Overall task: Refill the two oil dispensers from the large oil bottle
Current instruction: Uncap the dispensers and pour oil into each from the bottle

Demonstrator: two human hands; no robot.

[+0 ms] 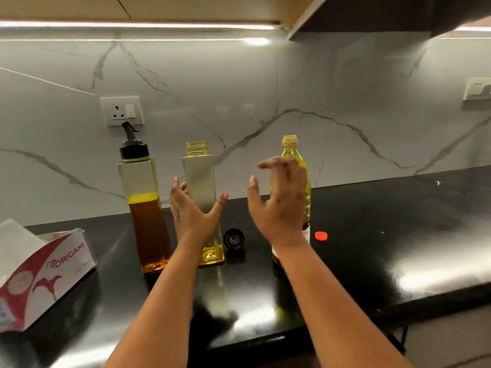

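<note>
Two tall square glass dispensers stand on the black counter. The left dispenser has its black spout cap on and is about half full of amber oil. The middle dispenser is uncapped and nearly empty. Its black cap lies just to its right. The large yellow oil bottle stands open at the right, its red cap on the counter beside it. My left hand is open in front of the middle dispenser. My right hand is open just in front of the large bottle. Neither hand holds anything.
A red and white tissue box sits at the left on the glossy black counter. A marble backsplash with a wall socket rises behind the bottles. The counter's front edge runs across the lower right.
</note>
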